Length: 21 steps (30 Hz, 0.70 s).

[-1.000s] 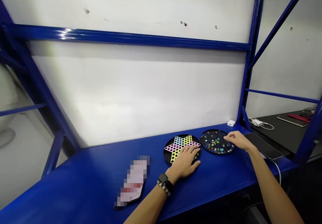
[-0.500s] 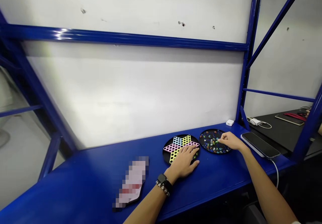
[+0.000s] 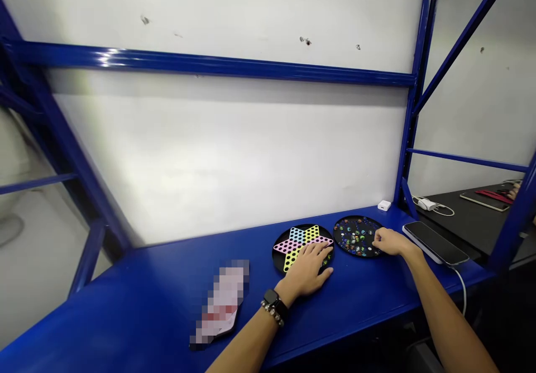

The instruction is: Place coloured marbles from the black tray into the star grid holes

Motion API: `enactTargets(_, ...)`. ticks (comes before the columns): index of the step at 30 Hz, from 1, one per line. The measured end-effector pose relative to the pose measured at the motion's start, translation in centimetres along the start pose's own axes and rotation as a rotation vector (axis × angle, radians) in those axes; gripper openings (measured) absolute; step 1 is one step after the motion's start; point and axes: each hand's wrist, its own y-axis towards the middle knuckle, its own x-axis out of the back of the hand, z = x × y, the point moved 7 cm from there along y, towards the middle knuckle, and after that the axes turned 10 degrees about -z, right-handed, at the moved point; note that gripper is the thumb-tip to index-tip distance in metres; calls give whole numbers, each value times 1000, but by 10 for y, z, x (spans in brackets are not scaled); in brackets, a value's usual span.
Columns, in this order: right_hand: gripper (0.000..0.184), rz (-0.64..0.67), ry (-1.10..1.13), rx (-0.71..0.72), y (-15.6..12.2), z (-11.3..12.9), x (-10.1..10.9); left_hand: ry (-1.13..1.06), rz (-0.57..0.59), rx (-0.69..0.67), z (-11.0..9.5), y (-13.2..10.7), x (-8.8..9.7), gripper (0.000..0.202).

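Observation:
A round black Chinese checkers board (image 3: 298, 237) with a star of pink, yellow and blue points lies on the blue shelf. Across its near right part rests my left hand (image 3: 309, 267), fingers spread, covering some of the holes; a few marbles show at its edge. To the right sits a round black tray (image 3: 341, 242) with many loose coloured marbles (image 3: 358, 239). My right hand (image 3: 390, 242) is at the tray's right edge with its fingers curled together, and whatever is in them is too small or hidden to make out.
A phone on a white block (image 3: 435, 242) lies right of the tray, its white cable (image 3: 463, 289) hanging off the edge. A white charger (image 3: 384, 205) stands behind. At left lies a blurred-out flat object (image 3: 224, 306). Blue frame posts (image 3: 406, 155) flank the shelf (image 3: 159, 289).
My right hand has moved right and slightly down, from over the marbles to the tray's right edge. My left hand stays on the board. The view has shifted slightly.

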Motion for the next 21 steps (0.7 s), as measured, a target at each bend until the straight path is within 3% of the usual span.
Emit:
enactTargets(5, 11, 28, -37, -12, -3, -2, -1, -17, -22, -14, 1, -1, -1, 52)
enactTargets(8, 18, -46, 22, 6, 0, 5, 4, -12, -28, -16, 2, -1, -3, 52)
enactTargets(10, 29, -161, 235, 27, 2, 11, 14, -9, -41, -23, 3, -1, -3, 51)
enactTargets(13, 42, -327, 813, -36, 4, 11, 33, -11, -51, -29, 4, 0, -5, 51)
enactTargets(16, 42, -280, 1289, -157, 6, 8, 34, -17, -45, -22, 4, -1, -5, 51)
enactTargets(18, 38, -180, 1403, -177, 8, 11, 27, -17, -38, -17, 3, -1, -4, 51)
enactTargets(21, 36, -138, 1269, -157, 16, 13, 15, -13, -31, -20, 2, -2, -3, 52)
